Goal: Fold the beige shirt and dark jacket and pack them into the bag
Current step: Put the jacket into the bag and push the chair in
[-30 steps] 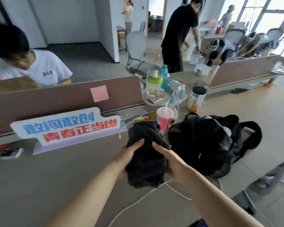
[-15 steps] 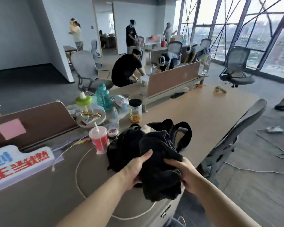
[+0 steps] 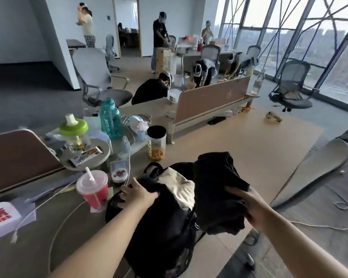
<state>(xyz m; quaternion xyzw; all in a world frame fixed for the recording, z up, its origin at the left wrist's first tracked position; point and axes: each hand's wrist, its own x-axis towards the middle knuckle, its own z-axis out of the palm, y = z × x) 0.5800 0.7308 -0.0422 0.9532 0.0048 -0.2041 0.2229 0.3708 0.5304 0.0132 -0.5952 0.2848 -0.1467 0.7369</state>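
A black backpack [image 3: 161, 233] stands on the wooden desk [image 3: 249, 149] in front of me, its top held open. The beige shirt [image 3: 179, 187] shows inside the opening. My left hand [image 3: 138, 194] grips the bag's left rim. My right hand [image 3: 247, 205] holds the folded dark jacket [image 3: 217, 193] in the air just right of the opening, above the bag's right side.
Left of the bag stand a pink cup with a straw [image 3: 92, 189], a small round tin [image 3: 119, 175], a jar of snacks [image 3: 156, 143], a teal bottle [image 3: 110, 119] and a tray [image 3: 100, 157]. A white cable [image 3: 54, 223] loops over the desk. A chair back [image 3: 317, 167] is at right.
My left hand let go of the jacket and took the bag's rim, opening it so the beige shirt shows. The right hand alone carried the jacket right, beside the opening. My view swung right.
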